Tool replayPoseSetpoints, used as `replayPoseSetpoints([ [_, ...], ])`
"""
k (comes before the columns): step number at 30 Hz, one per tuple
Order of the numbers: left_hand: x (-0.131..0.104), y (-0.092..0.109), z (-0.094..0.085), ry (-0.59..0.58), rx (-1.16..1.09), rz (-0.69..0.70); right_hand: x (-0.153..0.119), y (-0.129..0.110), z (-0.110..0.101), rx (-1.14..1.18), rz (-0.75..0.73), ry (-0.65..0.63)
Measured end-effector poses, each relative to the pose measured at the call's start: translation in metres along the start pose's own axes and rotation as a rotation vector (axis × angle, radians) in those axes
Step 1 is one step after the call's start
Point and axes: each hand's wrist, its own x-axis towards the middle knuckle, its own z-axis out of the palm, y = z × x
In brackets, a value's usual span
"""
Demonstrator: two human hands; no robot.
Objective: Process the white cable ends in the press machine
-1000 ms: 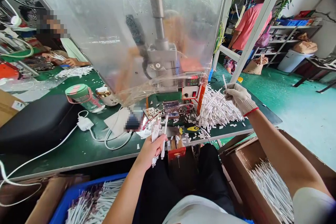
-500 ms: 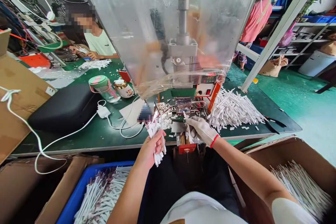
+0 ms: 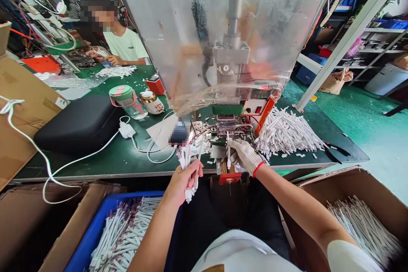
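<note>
My bare left hand (image 3: 188,175) is closed around a bundle of white strips (image 3: 188,157), held upright in front of the bench edge. My gloved right hand (image 3: 242,155) pinches one white strip (image 3: 228,153), whose far end reaches the small metal fixture (image 3: 225,124) of the press. Above the fixture is the press's cylinder (image 3: 231,55), seen through a clear plastic shield (image 3: 178,34). White scraps (image 3: 204,138) lie around the fixture. A large heap of white strips (image 3: 287,131) is to the right of my gloved hand.
A black case (image 3: 79,123), a green-lidded bottle (image 3: 127,101) and a white cup (image 3: 152,103) stand at left. Pliers (image 3: 334,151) lie at right. Below are a blue bin (image 3: 84,229) and a carton (image 3: 357,178) with strips. Another person (image 3: 124,46) sits at back left.
The strip in my right hand now stands straighter, with its end at the fixture. My left hand still holds the bundle. The view has shifted slightly, and the person at back right is mostly out of sight.
</note>
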Motion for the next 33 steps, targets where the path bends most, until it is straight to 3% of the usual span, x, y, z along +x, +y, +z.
replayPoseSetpoints([
  [4, 0.0, 0.007, 0.0, -0.076, 0.119, 0.022, -0.001, -0.007, -0.006, -0.11, 0.005, -0.019],
  [7, 0.002, 0.017, -0.001, -0.192, 0.278, 0.019, -0.014, -0.031, -0.016, -0.358, -0.081, -0.032],
  [13, 0.008, 0.04, 0.007, -0.37, 0.686, 0.08, -0.058, -0.089, -0.025, -0.849, -0.276, -0.45],
  [16, 0.008, 0.045, 0.014, -0.456, 0.758, 0.086, -0.076, -0.09, -0.02, -0.857, -0.225, -0.524],
  [19, 0.008, 0.042, 0.008, -0.605, 0.683, 0.079, -0.089, -0.081, -0.022, -0.657, -0.074, -0.549],
  [21, 0.01, 0.04, -0.006, -0.654, 0.629, 0.034, -0.094, -0.081, -0.037, -0.529, -0.085, -0.468],
  [22, 0.012, 0.038, -0.014, -0.633, 0.593, 0.0, -0.095, -0.084, -0.051, -0.531, -0.138, -0.353],
  [25, 0.016, 0.033, -0.034, -0.412, 0.364, -0.063, -0.092, -0.102, -0.108, -0.764, -0.298, 0.201],
  [27, 0.018, 0.027, -0.035, -0.284, 0.243, -0.05, -0.085, -0.115, -0.148, -0.876, -0.297, 0.411],
  [30, 0.024, 0.018, -0.015, -0.139, 0.275, -0.012, -0.069, -0.128, -0.19, -0.967, -0.263, 0.566],
  [33, 0.033, 0.008, 0.02, -0.037, 0.427, 0.053, -0.05, -0.13, -0.205, -1.064, -0.244, 0.702],
])
